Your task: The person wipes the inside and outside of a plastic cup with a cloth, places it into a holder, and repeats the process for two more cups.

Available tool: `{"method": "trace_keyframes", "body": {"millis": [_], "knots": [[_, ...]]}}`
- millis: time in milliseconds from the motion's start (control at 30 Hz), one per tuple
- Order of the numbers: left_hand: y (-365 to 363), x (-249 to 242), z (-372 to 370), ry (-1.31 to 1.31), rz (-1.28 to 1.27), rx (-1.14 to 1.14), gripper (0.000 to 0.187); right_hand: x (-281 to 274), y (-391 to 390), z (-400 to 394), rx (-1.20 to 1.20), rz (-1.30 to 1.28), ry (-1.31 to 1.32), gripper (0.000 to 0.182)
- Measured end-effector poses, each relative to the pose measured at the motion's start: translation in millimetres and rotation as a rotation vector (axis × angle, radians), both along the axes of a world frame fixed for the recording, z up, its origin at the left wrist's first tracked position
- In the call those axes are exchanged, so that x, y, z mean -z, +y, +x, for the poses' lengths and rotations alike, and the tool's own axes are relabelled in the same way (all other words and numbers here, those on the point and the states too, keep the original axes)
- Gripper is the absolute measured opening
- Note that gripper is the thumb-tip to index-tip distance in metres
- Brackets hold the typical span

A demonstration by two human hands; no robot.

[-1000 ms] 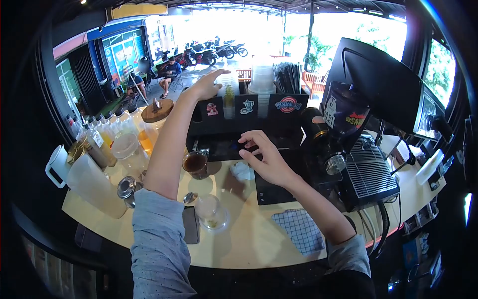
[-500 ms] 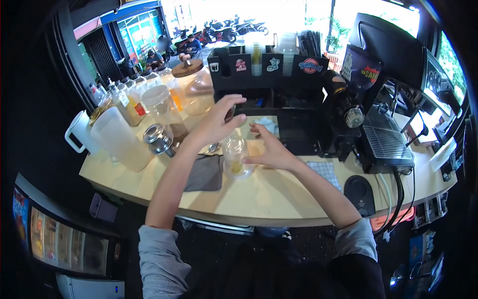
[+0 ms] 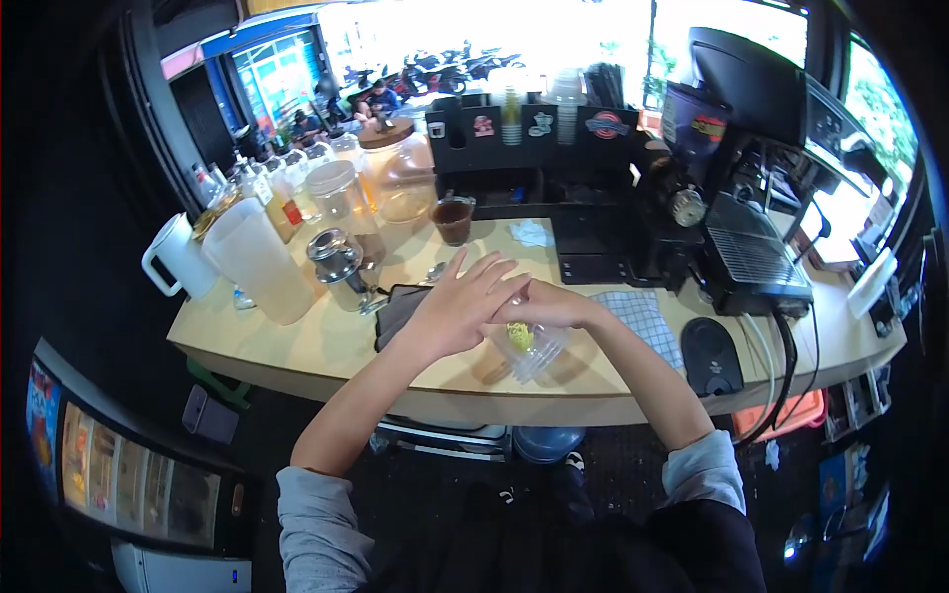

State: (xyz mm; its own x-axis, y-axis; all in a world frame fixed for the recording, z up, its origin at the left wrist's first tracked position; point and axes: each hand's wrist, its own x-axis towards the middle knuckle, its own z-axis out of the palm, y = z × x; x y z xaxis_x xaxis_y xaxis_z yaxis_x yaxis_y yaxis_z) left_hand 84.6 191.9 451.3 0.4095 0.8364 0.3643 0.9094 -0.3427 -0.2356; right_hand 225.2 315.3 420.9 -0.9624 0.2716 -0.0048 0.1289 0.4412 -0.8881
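A clear plastic cup (image 3: pixel 535 354) with something yellow-green inside leans toward me near the counter's front edge. My right hand (image 3: pixel 544 302) is wrapped at the cup's top, its fingers partly covered by the other hand. My left hand (image 3: pixel 465 304) lies over it with fingers spread, palm down, above the cup. Behind the hands stands a glass cup of dark brown liquid (image 3: pixel 453 221). A dark grey cloth (image 3: pixel 393 318) lies flat by the left hand, and a spoon (image 3: pixel 435 272) rests beyond it.
To the left are a frosted pitcher (image 3: pixel 259 267), a white jug (image 3: pixel 181 259), a metal-topped jar (image 3: pixel 338 259), bottles and a large wooden-lidded jar (image 3: pixel 400 173). On the right are a checkered cloth (image 3: pixel 641 321), a black scale-like pad (image 3: pixel 712 356) and a coffee machine (image 3: pixel 756 259). People sit outside.
The cup has tilted and shifted right and nearer me. Both hands have come together at its top. The view has shifted, and the brown drink is now uncovered.
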Motion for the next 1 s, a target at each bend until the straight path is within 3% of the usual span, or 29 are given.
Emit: {"method": "trace_keyframes", "body": {"millis": [67,167,267,300,333,367,400,467,500,567,600,667,700,733,800,833,867,900,933,967,1000], "knots": [[2.7,-3.1,13.9,-0.085,-0.202,-0.008,0.082,-11.5,-10.0,25.6,0.088,-0.031,0.041,0.055],[9.2,8.9,25.1,-0.225,-0.164,0.097,0.074,-21.4,1.2,63.5,0.168,-0.289,-0.156,0.061],[12.1,25.5,32.8,-0.444,-0.135,0.133,0.061,-6.4,28.2,112.3,0.411,-0.136,0.066,0.063],[11.3,27.0,38.8,-0.652,-0.273,-0.032,0.061,6.5,33.5,127.9,0.421,-0.134,0.066,0.063],[9.8,28.3,42.9,-0.855,-0.411,-0.204,0.061,24.5,34.9,142.6,0.58,0.419,0.078,0.058],[12.3,38.6,43.0,-0.836,-0.312,-0.152,0.063,39.6,32.1,150.2,0.715,0.98,0.084,0.054],[15.8,49.7,45.4,-0.833,-0.308,-0.144,0.063,53.6,22.6,152.2,0.722,0.986,0.086,0.054],[24.2,72.6,54.9,-1.244,-0.282,0.016,0.062,71.8,3.8,153.0,0.687,1.231,-0.113,0.043],[28.9,81.9,57.3,-1.293,-0.256,0.063,0.061,68.9,5.1,153.3,0.687,1.236,-0.112,0.043],[30.1,87.3,59.8,-1.288,-0.29,0.04,0.062,59.6,3.6,150.9,0.726,0.905,-0.164,0.041],[29.6,88.3,60.1,-1.281,-0.325,0.016,0.064,57.0,8.2,150.0,0.725,0.905,-0.159,0.041],[26.2,88.5,61.3,-1.287,-0.315,-0.033,0.063,43.1,20.7,147.3,0.974,0.139,0.395,0.04],[26.7,87.0,63.5,-1.3,-0.308,-0.079,0.062,37.9,24.5,140.6,0.973,0.215,0.674,0.036],[25.8,79.4,70.1,-1.301,-0.305,-0.08,0.062,28.0,14.2,128.1,0.97,0.217,0.675,0.036],[18.3,59.8,92.2,-1.169,-0.319,-0.208,0.052,9.7,-18.4,102.1,0.946,0.523,0.681,0.028],[18.2,58.1,100.8,-1.104,-0.289,-0.218,0.051,2.4,-30.4,95.3,0.948,0.521,0.677,0.028],[21.7,68.4,97.2,-1.105,-0.293,-0.219,0.051,-4.6,-40.8,89.8,0.836,0.774,0.533,0.027],[28.1,86.7,89.9,-1.316,-0.435,-0.019,0.053,-7.9,-44.8,87.3,0.707,1.018,0.382,0.026],[30.5,97.1,85.2,-1.513,-0.572,0.193,0.054,-6.1,-33.7,87.9,0.701,1.02,0.385,0.026],[22.0,93.0,85.6,-1.787,-0.757,0.202,0.057,-2.8,-15.9,88.9,0.606,0.477,0.47,0.025],[15.7,89.8,84.2,-1.788,-0.756,0.193,0.057,2.8,-6.4,88.6,0.485,-0.068,0.523,0.025]]}}
